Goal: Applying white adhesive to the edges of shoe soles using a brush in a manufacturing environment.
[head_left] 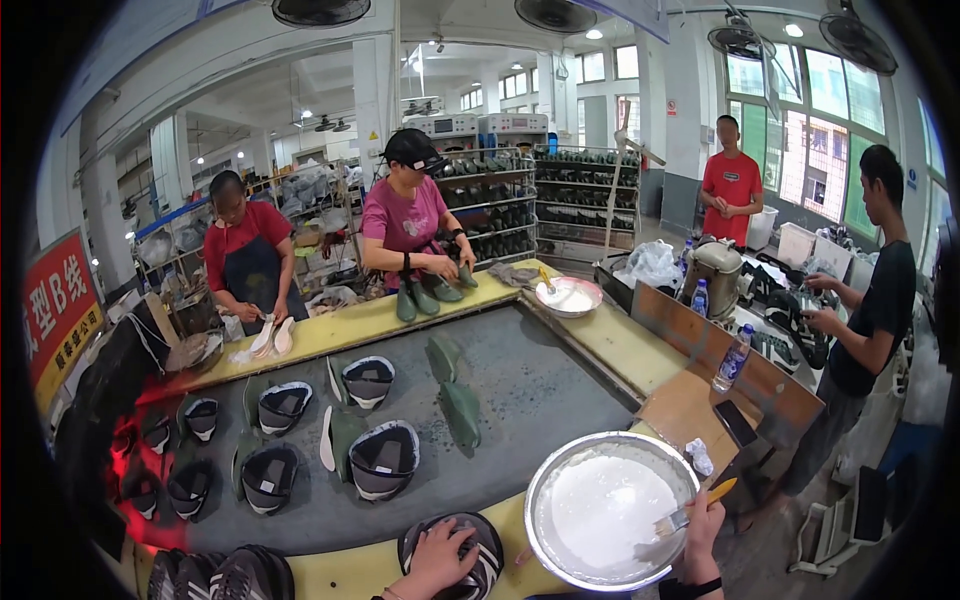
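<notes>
My left hand (440,556) rests on a dark striped shoe upper (487,552) at the near edge of the table, fingers bent over it. In my right hand (703,532) is a brush (722,489) with a yellow handle. Its bristles point left over the wide metal basin (532,508), close to the white paste (605,500) inside; whether they touch it I cannot tell. Several more dark striped shoe uppers (250,575) stand to the left of my left hand.
On the grey conveyor belt (540,385) lie dark shoe uppers (384,460) and green shoe lasts (460,415). Across it, a person in pink (410,215) handles green lasts; another (250,250) holds pale soles. A bottle (733,360) and a phone (735,424) sit right of the basin.
</notes>
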Action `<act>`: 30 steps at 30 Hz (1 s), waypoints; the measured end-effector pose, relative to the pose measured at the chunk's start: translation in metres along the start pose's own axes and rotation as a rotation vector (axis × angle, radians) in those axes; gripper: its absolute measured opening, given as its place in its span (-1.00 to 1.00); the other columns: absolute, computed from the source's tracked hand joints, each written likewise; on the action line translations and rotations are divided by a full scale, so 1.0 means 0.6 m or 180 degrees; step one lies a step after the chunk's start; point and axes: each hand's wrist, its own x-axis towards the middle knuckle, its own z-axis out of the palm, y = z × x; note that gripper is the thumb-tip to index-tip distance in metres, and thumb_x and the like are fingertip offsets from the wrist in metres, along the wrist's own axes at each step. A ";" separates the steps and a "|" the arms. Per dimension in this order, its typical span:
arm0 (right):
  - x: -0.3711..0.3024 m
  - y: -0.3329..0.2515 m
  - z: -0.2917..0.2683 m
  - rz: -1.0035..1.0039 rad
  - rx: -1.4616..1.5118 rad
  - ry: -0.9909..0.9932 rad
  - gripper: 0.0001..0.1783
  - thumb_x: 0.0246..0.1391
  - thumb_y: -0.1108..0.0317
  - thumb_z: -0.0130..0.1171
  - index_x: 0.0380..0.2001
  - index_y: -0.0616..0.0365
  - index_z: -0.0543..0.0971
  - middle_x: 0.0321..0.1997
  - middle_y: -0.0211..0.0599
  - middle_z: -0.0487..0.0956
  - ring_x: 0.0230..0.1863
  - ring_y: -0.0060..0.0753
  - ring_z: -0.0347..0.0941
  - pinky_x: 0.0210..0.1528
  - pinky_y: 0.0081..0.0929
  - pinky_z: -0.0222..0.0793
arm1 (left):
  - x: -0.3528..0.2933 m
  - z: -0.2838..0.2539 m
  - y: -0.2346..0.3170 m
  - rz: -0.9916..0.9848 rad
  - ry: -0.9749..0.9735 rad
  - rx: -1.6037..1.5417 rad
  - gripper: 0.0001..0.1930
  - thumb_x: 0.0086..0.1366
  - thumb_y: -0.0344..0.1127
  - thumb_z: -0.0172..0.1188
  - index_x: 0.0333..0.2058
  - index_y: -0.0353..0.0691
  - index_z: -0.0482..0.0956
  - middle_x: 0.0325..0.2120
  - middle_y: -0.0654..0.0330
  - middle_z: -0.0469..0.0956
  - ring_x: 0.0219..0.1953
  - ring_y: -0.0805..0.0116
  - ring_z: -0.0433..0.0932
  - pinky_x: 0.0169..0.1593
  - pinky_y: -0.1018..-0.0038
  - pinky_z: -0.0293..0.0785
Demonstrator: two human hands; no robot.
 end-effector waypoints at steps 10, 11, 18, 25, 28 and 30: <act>0.008 -0.003 -0.005 0.0003 0.0221 -0.0033 -0.51 0.30 0.12 0.03 -0.66 0.18 0.42 -0.60 -0.46 0.40 -0.51 -0.63 0.29 -0.38 -0.56 0.20 | -0.026 -0.019 0.003 0.0423 0.0213 0.0362 -0.35 0.11 -0.07 0.23 0.20 -0.06 0.38 0.14 -0.20 0.36 0.16 -0.20 0.35 0.20 0.08 0.31; 0.011 -0.007 -0.002 0.0131 0.0619 0.0245 -0.50 0.30 0.11 0.02 -0.68 0.17 0.41 -0.64 -0.47 0.37 -0.55 -0.62 0.29 -0.43 -0.56 0.21 | -0.036 -0.021 0.002 0.0576 0.0208 0.0378 -0.21 0.01 -0.10 0.30 0.26 -0.08 0.31 0.15 -0.30 0.31 0.19 -0.30 0.30 0.22 0.08 0.31; 0.014 -0.039 0.001 0.0704 0.1362 0.0133 -0.51 0.31 0.04 0.01 -0.65 0.11 0.37 -0.70 -0.48 0.31 -0.76 -0.66 0.17 -0.74 -0.62 0.02 | -0.059 -0.095 0.075 -0.0601 -0.0795 0.0085 -0.19 -0.01 -0.23 0.27 0.28 -0.14 0.25 0.19 -0.40 0.21 0.16 -0.44 0.27 0.26 0.04 0.25; -0.006 -0.060 0.018 0.1350 0.1676 -0.0475 -0.56 0.28 0.00 0.02 -0.46 0.17 0.45 -0.66 -0.43 0.39 -0.79 -0.57 0.28 -0.78 -0.60 0.22 | -0.052 -0.076 0.060 -0.0488 -0.0410 0.0418 -0.35 0.10 -0.40 0.10 0.25 -0.15 0.30 0.13 -0.31 0.34 -0.01 -0.29 0.47 0.08 0.07 0.42; -0.009 -0.068 0.016 0.1263 0.1614 -0.0711 -0.69 0.25 0.16 0.12 -0.35 0.23 0.51 -0.68 -0.41 0.43 -0.73 -0.49 0.41 -0.73 -0.57 0.30 | -0.041 -0.151 0.078 -0.0588 -0.0429 0.0067 -0.39 0.12 -0.46 -0.02 0.22 -0.13 0.33 -0.01 -0.11 0.52 -0.23 -0.10 0.59 -0.09 0.11 0.51; -0.018 -0.074 0.022 0.0990 0.1137 -0.0849 -0.72 0.19 0.22 0.17 -0.30 0.28 0.53 -0.59 -0.30 0.51 -0.67 -0.42 0.48 -0.64 -0.56 0.38 | -0.036 -0.201 0.090 -0.0739 -0.0304 -0.0684 -0.40 0.13 -0.35 0.11 0.22 -0.08 0.36 0.04 -0.16 0.47 -0.06 -0.07 0.55 0.02 0.15 0.45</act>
